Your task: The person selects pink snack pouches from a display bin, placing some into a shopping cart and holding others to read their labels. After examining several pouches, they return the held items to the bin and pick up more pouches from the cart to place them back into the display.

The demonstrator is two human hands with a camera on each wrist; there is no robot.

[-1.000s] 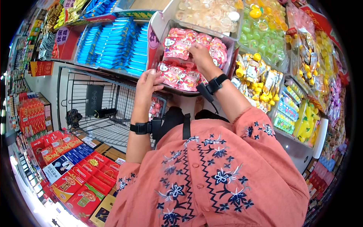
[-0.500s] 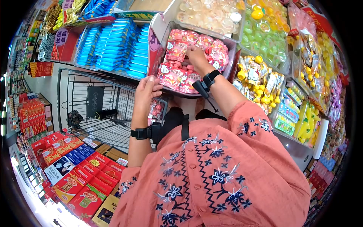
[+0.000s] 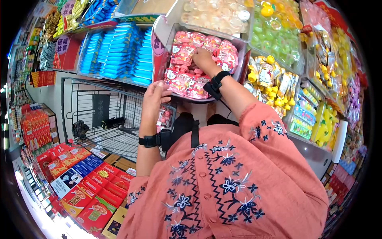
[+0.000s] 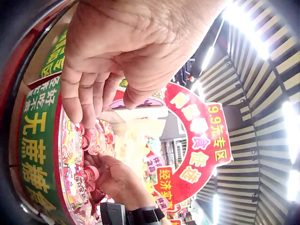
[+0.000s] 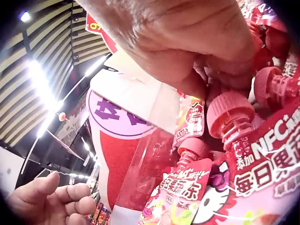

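Observation:
In the head view, pink jelly pouches (image 3: 186,84) with screw caps and a white cartoon cat fill a clear bin (image 3: 239,55). My right hand (image 3: 207,61) reaches down among them, its fingers bent at the edge of a pouch. From the right wrist, that hand (image 5: 187,42) shows curled fingers behind a pink cap (image 5: 229,110); the fingertips are hidden, so I cannot tell whether they grip a pouch. My left hand (image 3: 153,99) hovers at the bin's front left corner, fingers loosely bent and holding nothing; its palm (image 4: 136,42) fills the top of the left wrist view.
A shopping cart (image 3: 107,131) stands at the left, with a container of pink-capped items (image 3: 165,119) at its near end. Blue packets (image 3: 115,51) lie left of the bin, yellow-capped pouches (image 3: 270,85) right, jelly cups (image 3: 217,16) behind. Red gift boxes (image 3: 93,213) are stacked lower left.
My right hand has shifted slightly left and lower among the pouches, its wrist turning a little. The left hand stays near the bin's corner.

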